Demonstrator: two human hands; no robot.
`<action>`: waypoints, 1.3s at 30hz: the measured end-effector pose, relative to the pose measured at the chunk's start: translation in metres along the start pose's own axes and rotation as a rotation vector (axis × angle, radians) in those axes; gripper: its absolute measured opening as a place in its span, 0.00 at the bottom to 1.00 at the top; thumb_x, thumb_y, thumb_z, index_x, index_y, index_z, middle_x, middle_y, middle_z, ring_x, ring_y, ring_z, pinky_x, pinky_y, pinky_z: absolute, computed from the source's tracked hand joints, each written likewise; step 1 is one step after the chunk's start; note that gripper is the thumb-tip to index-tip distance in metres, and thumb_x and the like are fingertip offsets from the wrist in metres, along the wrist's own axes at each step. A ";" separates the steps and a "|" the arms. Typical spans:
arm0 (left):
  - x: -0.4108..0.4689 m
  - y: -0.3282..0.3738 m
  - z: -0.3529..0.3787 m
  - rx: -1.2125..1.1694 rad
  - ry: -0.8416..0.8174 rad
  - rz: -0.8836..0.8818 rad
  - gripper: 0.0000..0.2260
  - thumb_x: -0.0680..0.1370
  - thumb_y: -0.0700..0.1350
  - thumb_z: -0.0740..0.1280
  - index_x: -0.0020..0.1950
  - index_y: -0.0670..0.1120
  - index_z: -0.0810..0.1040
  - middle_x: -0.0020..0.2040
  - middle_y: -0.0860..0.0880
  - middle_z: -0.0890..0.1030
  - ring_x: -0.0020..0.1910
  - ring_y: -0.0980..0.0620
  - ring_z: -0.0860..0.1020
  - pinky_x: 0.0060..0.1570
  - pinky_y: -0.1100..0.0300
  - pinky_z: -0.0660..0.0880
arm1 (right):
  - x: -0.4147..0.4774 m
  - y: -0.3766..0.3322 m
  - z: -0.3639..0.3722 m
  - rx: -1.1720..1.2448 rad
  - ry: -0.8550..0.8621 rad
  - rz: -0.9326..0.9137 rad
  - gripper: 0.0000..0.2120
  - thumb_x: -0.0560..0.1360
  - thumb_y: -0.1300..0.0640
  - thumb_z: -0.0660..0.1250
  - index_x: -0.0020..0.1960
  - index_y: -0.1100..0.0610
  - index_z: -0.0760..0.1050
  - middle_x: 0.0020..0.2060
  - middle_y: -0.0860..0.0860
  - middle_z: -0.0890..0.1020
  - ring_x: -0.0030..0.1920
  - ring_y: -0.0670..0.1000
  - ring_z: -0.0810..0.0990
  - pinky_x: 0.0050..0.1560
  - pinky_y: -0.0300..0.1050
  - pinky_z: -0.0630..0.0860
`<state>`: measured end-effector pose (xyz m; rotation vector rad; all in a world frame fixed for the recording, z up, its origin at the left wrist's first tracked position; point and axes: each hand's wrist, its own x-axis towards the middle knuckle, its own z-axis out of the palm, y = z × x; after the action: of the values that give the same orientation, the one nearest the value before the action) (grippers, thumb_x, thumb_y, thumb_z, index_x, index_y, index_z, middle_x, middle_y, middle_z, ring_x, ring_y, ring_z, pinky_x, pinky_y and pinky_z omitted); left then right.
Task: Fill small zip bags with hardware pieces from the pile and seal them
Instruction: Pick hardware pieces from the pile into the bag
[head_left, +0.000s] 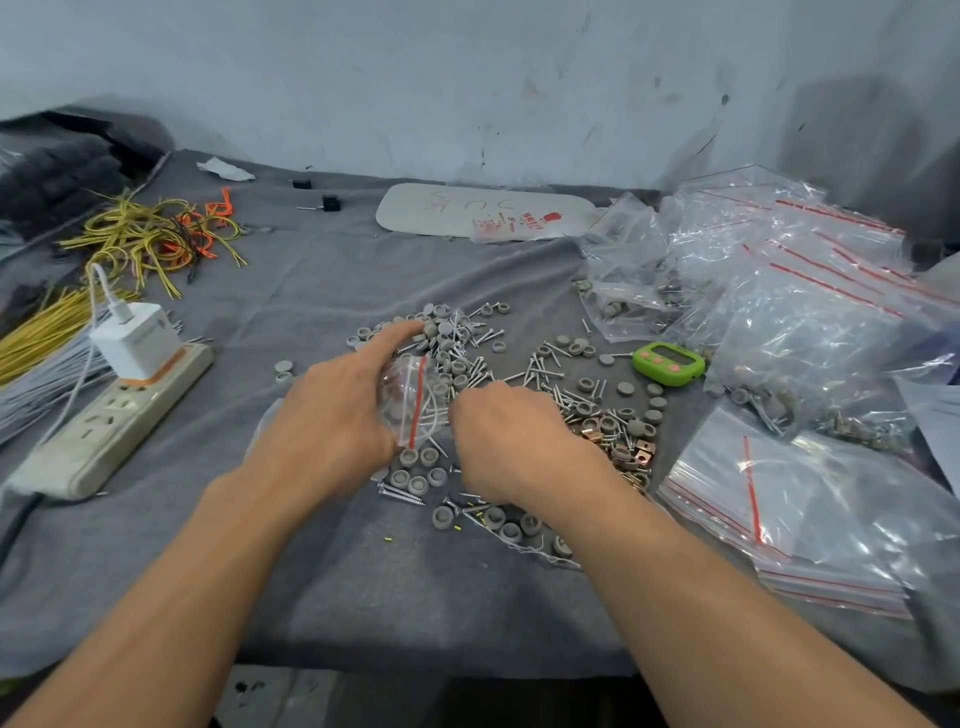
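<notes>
Bag (415, 400) in left hand (332, 410)

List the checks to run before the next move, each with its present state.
1. Left hand grips the bag: ok.
2. Bag mouth open toward the right hand: cannot tell.
3. Screws already inside the bag: ok, some show through the plastic.
4. Right hand holds pieces: cannot tell, its fingertips are hidden.
5. Pile lies right beside both hands: ok.
6. Spare bags lie to the right: ok.
</notes>
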<state>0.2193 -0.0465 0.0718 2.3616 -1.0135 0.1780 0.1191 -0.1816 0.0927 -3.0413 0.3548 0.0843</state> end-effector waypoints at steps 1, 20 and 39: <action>0.000 0.000 0.000 0.003 0.001 -0.005 0.38 0.71 0.54 0.76 0.74 0.70 0.59 0.53 0.49 0.84 0.52 0.41 0.82 0.52 0.48 0.79 | 0.000 0.000 0.000 -0.003 0.040 -0.006 0.08 0.75 0.62 0.65 0.44 0.52 0.68 0.33 0.48 0.67 0.40 0.58 0.71 0.44 0.49 0.66; -0.006 0.011 -0.002 -0.264 0.094 -0.006 0.47 0.65 0.43 0.77 0.77 0.67 0.59 0.42 0.66 0.80 0.42 0.70 0.77 0.40 0.77 0.68 | 0.021 -0.013 -0.011 0.962 0.209 -0.002 0.15 0.74 0.57 0.72 0.30 0.47 0.83 0.25 0.36 0.77 0.32 0.38 0.75 0.43 0.40 0.71; -0.003 0.006 -0.006 -0.203 0.208 -0.084 0.43 0.69 0.44 0.77 0.77 0.67 0.59 0.35 0.60 0.79 0.40 0.75 0.74 0.34 0.75 0.70 | 0.002 -0.003 0.017 0.239 0.005 0.024 0.03 0.74 0.59 0.68 0.42 0.55 0.79 0.40 0.56 0.84 0.45 0.60 0.83 0.48 0.51 0.82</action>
<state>0.2134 -0.0450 0.0782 2.1459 -0.7935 0.2692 0.1213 -0.1775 0.0755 -2.8017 0.3729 0.0333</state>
